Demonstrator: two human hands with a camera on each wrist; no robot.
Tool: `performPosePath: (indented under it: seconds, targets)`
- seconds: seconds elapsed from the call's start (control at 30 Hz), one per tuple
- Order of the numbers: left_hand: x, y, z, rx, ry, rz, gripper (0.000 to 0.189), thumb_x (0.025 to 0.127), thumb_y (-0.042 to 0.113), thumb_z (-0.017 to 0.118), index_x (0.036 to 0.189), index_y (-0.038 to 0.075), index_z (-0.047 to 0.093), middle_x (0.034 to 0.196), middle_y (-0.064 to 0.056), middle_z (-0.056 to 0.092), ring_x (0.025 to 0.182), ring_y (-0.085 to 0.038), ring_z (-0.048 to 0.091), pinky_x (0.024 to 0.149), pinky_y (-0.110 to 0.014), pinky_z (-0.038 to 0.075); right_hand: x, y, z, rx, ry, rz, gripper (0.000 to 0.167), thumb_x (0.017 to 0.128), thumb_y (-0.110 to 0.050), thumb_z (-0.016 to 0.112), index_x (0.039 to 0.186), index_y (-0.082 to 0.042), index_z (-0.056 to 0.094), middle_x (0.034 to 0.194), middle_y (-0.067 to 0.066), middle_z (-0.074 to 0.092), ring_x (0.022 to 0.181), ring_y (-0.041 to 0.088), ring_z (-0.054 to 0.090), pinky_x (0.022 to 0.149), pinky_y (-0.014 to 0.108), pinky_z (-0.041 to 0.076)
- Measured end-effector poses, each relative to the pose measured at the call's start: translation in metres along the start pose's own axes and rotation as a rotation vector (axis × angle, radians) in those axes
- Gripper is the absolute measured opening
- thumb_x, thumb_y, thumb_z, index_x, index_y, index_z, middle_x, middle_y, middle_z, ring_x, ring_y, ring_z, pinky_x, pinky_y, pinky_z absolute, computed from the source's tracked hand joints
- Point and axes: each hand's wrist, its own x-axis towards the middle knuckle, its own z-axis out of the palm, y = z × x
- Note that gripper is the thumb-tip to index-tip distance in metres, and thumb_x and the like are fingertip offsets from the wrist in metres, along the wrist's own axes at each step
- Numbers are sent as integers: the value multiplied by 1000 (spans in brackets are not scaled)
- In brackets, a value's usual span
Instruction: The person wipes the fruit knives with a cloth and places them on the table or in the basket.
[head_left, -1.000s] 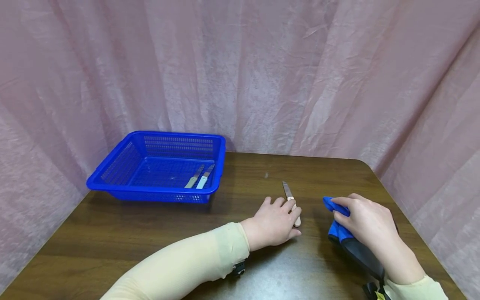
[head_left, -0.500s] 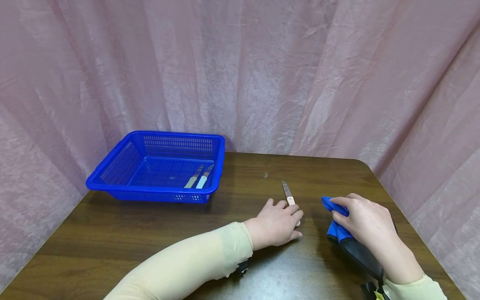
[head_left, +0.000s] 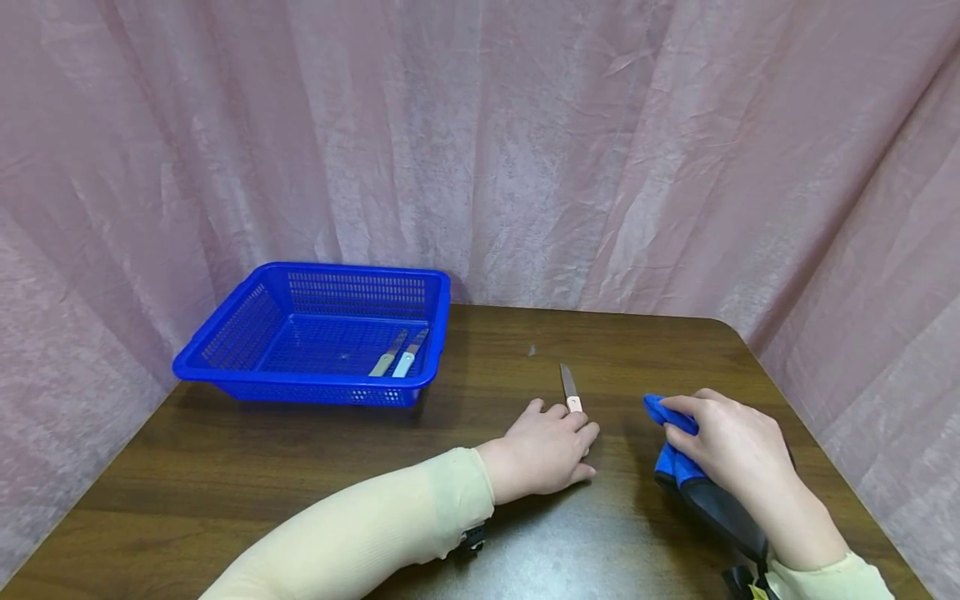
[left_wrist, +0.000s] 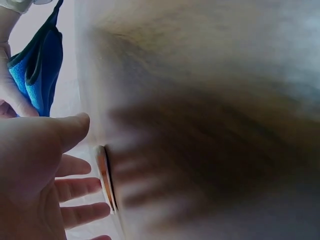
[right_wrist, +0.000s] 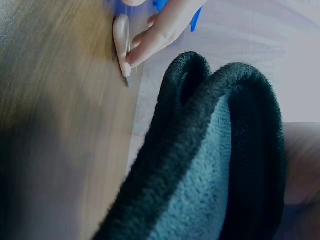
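Observation:
A small knife [head_left: 568, 385] with a pale pinkish handle lies on the table, blade pointing to the far side. My left hand [head_left: 540, 450] is spread over its handle, hiding most of it. In the left wrist view, fingertips touch or nearly touch the handle [left_wrist: 104, 175]. The right wrist view has a fingertip against the same knife [right_wrist: 121, 45]. To the right, my right hand [head_left: 738, 437] pinches a folded blue cloth [head_left: 677, 462] with a dark edge, held just above or on the table; I cannot tell which. The cloth [right_wrist: 200, 185] fills much of the right wrist view.
A blue perforated plastic basket [head_left: 311, 379] stands at the back left of the wooden table [head_left: 300, 467]. Inside it, near the right wall, lie two small knives, one with a cream handle [head_left: 382, 365] and one light blue [head_left: 404, 364]. A pink curtain [head_left: 480, 150] hangs behind.
My left hand slid slightly nearer and right along the knife's handle, then back left. The knife has shifted a little to the left with it. The right hand and cloth have barely moved.

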Motion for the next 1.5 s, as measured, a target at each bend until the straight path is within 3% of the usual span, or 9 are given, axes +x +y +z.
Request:
performPosePath:
  seconds: [0.47,0.87,1.23,1.37,1.5]
  targets:
    - [-22,-16,-3,36,-11,13,49,109,61,60,143,26,69,140,12,67,126,-13,63,105,-42,49,6,-9,5,9,-9,-21,33,94,-24,81,127,-16,83,110,7,78,83,23,70,60,49,52]
    - [-39,-33,-1,41,26,32,41,107,59,66,128,25,76,134,10,71,124,-13,67,99,-39,52,12,-18,7,16,3,-60,34,94,-24,81,127,-15,83,111,8,78,87,26,73,62,51,54]
    - [-42,-43,4,33,68,31,37,106,58,68,125,26,76,127,9,73,117,-14,70,94,-38,54,15,-28,7,19,19,-78,34,93,-23,82,127,-16,83,110,7,78,84,23,72,63,49,55]
    - [-39,-45,4,13,122,-6,36,105,56,71,122,25,75,121,8,74,111,-15,72,87,-37,56,16,-30,6,21,17,-80,34,93,-23,82,127,-17,83,110,6,78,82,22,70,62,47,54]
    - [-34,-48,7,-26,169,-108,40,103,55,74,123,21,73,115,4,73,103,-19,73,79,-37,55,18,-33,6,27,16,-82,34,94,-23,81,127,-17,83,109,6,78,80,20,69,61,45,52]
